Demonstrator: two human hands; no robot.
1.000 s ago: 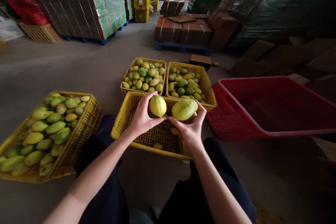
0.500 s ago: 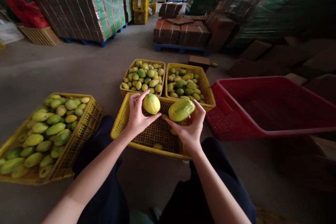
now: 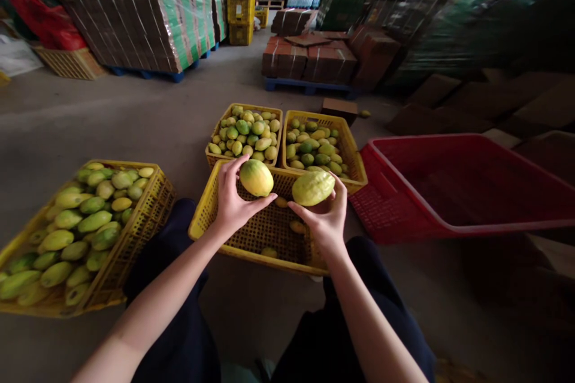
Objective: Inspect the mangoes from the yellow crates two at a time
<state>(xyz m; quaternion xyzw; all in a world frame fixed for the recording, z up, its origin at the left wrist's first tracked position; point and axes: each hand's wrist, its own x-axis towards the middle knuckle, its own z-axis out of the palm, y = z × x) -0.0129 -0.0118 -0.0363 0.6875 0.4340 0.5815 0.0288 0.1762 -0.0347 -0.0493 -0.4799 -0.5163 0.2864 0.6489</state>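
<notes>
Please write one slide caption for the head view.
Left hand holding a smooth yellow-green fruit, right hand holding a bumpy fruit, above a yellow plastic crate.

We have a grey floor (image 3: 188, 93) carrying a left yellow crate (image 3: 135, 230), a rear-left yellow crate (image 3: 215, 157), a rear-right yellow crate (image 3: 358, 157) and a red basket (image 3: 381, 206); near yellow crate's (image 3: 256, 228) footing, we can't tell. Farther back, we log a small cardboard box (image 3: 339, 109), a loose fruit (image 3: 364, 114) beside it, a loaded blue pallet (image 3: 309, 87).
</notes>
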